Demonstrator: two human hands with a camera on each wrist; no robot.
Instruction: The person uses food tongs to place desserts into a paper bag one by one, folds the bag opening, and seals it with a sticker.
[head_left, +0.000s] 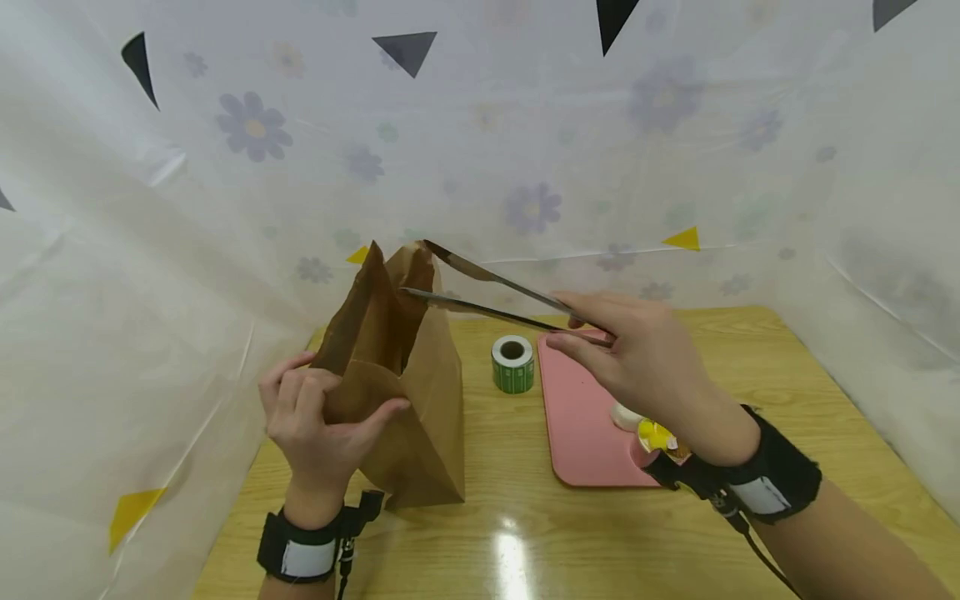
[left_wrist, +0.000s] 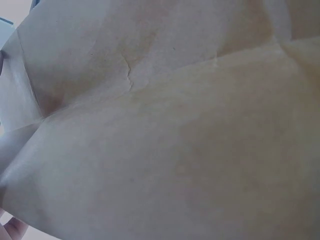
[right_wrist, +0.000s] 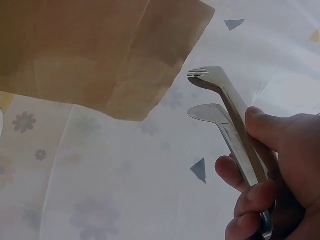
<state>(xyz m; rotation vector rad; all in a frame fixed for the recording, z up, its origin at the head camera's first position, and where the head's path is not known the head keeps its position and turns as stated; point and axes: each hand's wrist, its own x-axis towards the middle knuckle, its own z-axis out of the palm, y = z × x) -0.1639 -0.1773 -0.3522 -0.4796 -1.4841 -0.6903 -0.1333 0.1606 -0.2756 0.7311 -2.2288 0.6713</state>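
A brown paper bag [head_left: 435, 417] stands upright on the table, its mouth spread open at the top. My left hand [head_left: 318, 412] grips the near rim, with the thumb along the front and the fingers round the left side. In the left wrist view, creased bag paper [left_wrist: 160, 150] fills nearly everything. Metal tongs [head_left: 510, 287] are held in my right hand [head_left: 641, 346]; their arms are spread and the tips overlap the bag's mouth. From the right wrist, the tongs [right_wrist: 235, 130] show nothing between their tips, close to the bag's edge [right_wrist: 125, 75].
A roll of green-and-white labels [head_left: 513, 367] stands right of the bag. Beyond it lies a pink tray [head_left: 581, 425] bearing a white round item [head_left: 624, 417] and a yellow-topped item [head_left: 656, 435], partly hidden by my right wrist. A patterned curtain [head_left: 480, 150] encloses the wooden table [head_left: 487, 533].
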